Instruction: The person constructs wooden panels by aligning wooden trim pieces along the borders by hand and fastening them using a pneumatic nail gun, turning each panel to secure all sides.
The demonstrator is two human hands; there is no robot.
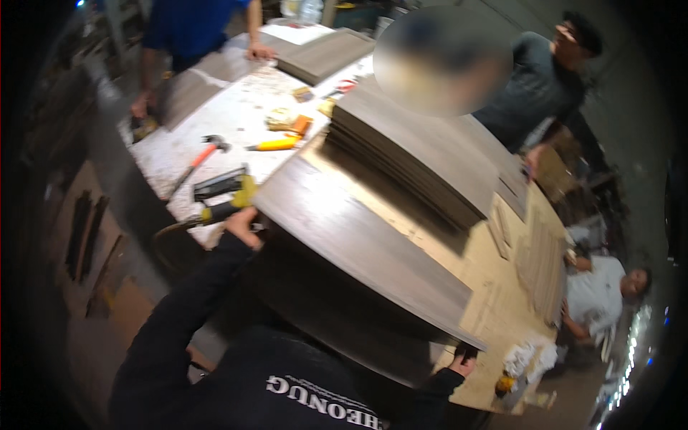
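I hold a large dark brown wood-grain panel tilted in front of me over the workbench. My left hand grips its far left corner, in a dark sleeve. At the panel's lower right corner, my right hand holds the edge, fingers curled over it. A stack of similar dark panels lies just beyond on a pale board.
An orange-handled hammer, a yellow-and-black tool and an orange cutter lie on the white bench top. A person in blue stands at the far end, another in grey at right, a third crouches lower right.
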